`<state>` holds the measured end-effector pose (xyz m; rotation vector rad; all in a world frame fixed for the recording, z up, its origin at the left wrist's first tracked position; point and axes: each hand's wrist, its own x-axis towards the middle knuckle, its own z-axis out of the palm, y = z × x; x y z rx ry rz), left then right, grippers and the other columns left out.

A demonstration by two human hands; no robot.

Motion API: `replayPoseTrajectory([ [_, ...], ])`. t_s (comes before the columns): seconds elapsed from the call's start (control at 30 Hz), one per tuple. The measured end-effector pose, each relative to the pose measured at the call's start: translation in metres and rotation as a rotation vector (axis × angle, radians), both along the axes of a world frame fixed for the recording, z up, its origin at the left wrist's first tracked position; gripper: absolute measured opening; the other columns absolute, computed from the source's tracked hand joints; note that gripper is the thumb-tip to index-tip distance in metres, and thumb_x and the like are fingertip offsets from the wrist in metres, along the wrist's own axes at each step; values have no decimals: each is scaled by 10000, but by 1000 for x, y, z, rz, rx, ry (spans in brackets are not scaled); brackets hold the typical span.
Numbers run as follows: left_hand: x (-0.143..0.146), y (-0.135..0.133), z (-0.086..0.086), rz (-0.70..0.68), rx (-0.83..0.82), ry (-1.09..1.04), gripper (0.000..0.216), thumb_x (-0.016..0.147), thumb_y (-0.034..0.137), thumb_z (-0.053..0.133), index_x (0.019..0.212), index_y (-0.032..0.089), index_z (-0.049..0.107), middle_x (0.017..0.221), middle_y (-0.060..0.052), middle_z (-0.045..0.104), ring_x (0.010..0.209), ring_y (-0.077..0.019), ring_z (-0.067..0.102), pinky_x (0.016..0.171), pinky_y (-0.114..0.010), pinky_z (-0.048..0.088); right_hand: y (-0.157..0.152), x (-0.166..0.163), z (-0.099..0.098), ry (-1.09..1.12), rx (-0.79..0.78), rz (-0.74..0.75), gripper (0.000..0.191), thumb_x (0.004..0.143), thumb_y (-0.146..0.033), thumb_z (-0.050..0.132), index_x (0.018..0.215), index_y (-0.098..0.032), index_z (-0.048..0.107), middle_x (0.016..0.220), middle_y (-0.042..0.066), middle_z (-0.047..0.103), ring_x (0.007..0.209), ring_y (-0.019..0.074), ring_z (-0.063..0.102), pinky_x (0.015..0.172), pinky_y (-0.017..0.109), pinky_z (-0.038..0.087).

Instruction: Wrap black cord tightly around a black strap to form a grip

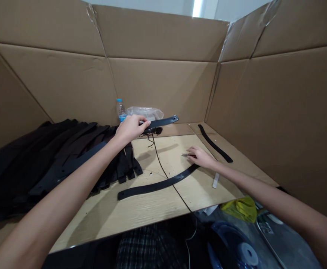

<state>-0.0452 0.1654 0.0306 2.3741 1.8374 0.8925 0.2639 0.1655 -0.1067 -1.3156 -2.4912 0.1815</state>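
My left hand pinches a black curved strip above the table, its far end pointing right with a small hole near the tip. Where its other end lies is hidden behind my hand and forearm. My right hand is closed around a small pointed metal tool, tips to the left; scissors or tweezers, I cannot tell. Another glossy black strip lies on the table, its right end under or behind my right hand. To the left, many similar dark strips form a pile.
Cardboard walls enclose the table. A bottle and clear plastic bag stand at the back. A black strip lies right, near a white scrap. A black cord crosses the table. Below is a yellow bag.
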Motion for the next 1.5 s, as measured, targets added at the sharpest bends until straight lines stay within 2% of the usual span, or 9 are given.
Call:
replayPoseTrajectory([
  [0.17, -3, 0, -3, -93, -18, -50, 325, 837, 404, 516, 852, 162, 731, 809, -87, 725, 771, -224, 639, 654, -287, 427, 20, 0, -7, -16, -50, -117, 194, 832, -205, 585, 653, -135, 614, 749, 111, 632, 726, 222, 597, 671, 286, 428],
  [0.3, -6, 1, -7, -197, -99, -163, 340, 822, 424, 525, 789, 140, 708, 542, -6, 582, 499, -135, 488, 516, -252, 342, 22, -2, -15, 34, -58, -171, 149, 827, -147, 562, 694, -136, 627, 815, 117, 666, 788, 225, 622, 693, 264, 426],
  [0.4, -8, 2, -11, -254, -136, -220, 334, 813, 425, 536, 775, 137, 700, 482, 23, 516, 441, -113, 432, 484, -241, 323, 20, -6, -12, 71, -64, -192, 139, 849, -151, 537, 746, -126, 627, 836, 146, 675, 774, 236, 624, 689, 282, 432],
  [0.53, -7, 1, -14, -277, -124, -182, 323, 811, 414, 549, 761, 136, 706, 554, -13, 601, 530, -145, 539, 539, -251, 386, 6, -25, 7, 127, -95, -110, 182, 921, -188, 451, 897, -124, 620, 850, 134, 686, 729, 210, 614, 660, 284, 439],
  [0.73, 1, -8, -17, -227, -89, -60, 317, 825, 425, 542, 816, 171, 731, 845, -71, 743, 823, -228, 661, 733, -311, 470, -30, -67, 58, 222, -103, 69, 222, 936, -277, 473, 957, -142, 648, 915, 88, 691, 759, 173, 603, 687, 268, 434],
  [0.9, 8, -22, -12, -82, -81, 87, 304, 844, 437, 533, 891, 223, 742, 918, -61, 749, 898, -262, 667, 682, -328, 454, -47, -84, 88, 316, -13, 87, 264, 918, -280, 481, 933, -136, 702, 822, 63, 690, 659, 141, 544, 617, 257, 365],
  [1.03, 14, -32, -6, -35, -54, 165, 310, 855, 454, 524, 922, 249, 746, 902, -58, 746, 883, -265, 663, 663, -331, 453, -50, -91, 95, 344, -37, 85, 289, 913, -287, 490, 837, -117, 710, 652, 18, 602, 550, 101, 413, 546, 253, 281],
  [1.3, 18, -42, -7, -75, -29, 228, 324, 875, 444, 504, 944, 239, 746, 903, -73, 751, 862, -278, 667, 682, -346, 474, -52, -101, 103, 384, -69, 36, 321, 882, -343, 560, 737, -100, 711, 586, 8, 546, 528, 82, 363, 521, 245, 244],
  [1.5, 17, -45, -5, -81, -25, 226, 328, 878, 443, 502, 950, 231, 742, 884, -80, 750, 809, -252, 669, 664, -323, 465, -55, -101, 106, 409, -90, 23, 392, 884, -369, 530, 601, -116, 629, 517, -34, 366, 503, 73, 252, 502, 256, 189],
])
